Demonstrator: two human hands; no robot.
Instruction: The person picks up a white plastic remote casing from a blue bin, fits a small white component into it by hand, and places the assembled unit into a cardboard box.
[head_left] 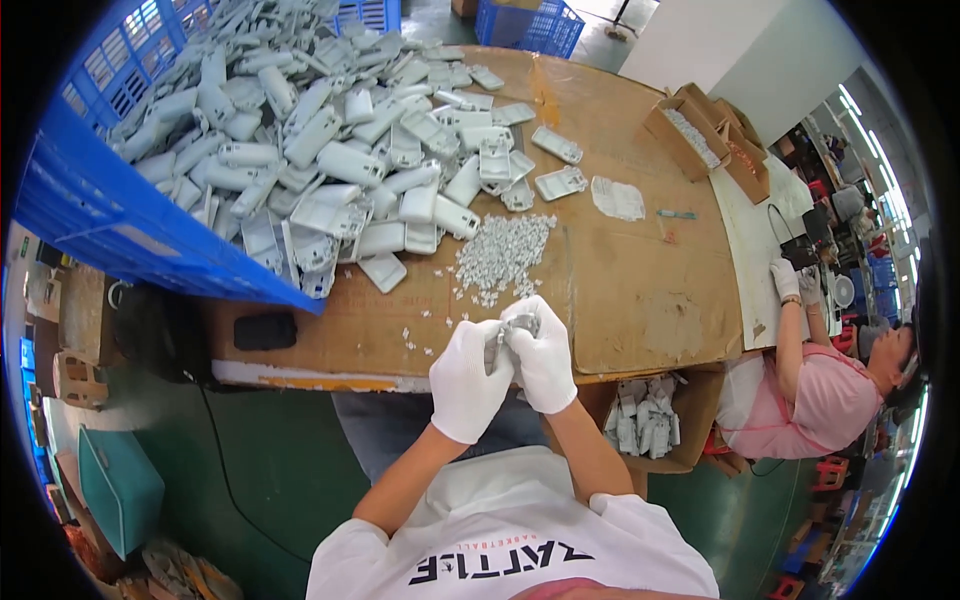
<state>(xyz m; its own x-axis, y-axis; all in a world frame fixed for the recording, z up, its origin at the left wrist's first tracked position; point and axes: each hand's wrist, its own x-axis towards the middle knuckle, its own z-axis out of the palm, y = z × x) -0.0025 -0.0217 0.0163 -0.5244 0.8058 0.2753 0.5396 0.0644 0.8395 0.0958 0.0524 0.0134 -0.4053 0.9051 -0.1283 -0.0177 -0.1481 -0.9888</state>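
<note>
My left hand [470,383] and my right hand [541,358], both in white gloves, meet at the near edge of the cardboard-covered table. Between their closed fingers is a small grey plastic part [521,323], mostly hidden by the gloves. Just beyond the hands lies a pile of tiny white plastic pieces [503,252], with a few strays to its left. A large heap of pale grey plastic housings [345,160] spreads over the far left of the table. One housing [383,271] rests apart, near the small pieces.
A blue crate [150,225] lies on its side around the heap. Below the table's right edge stands a cardboard box [703,405] with grey parts. A black pouch [265,331] sits at the left edge. To the right, a person in pink [835,400] works at another table.
</note>
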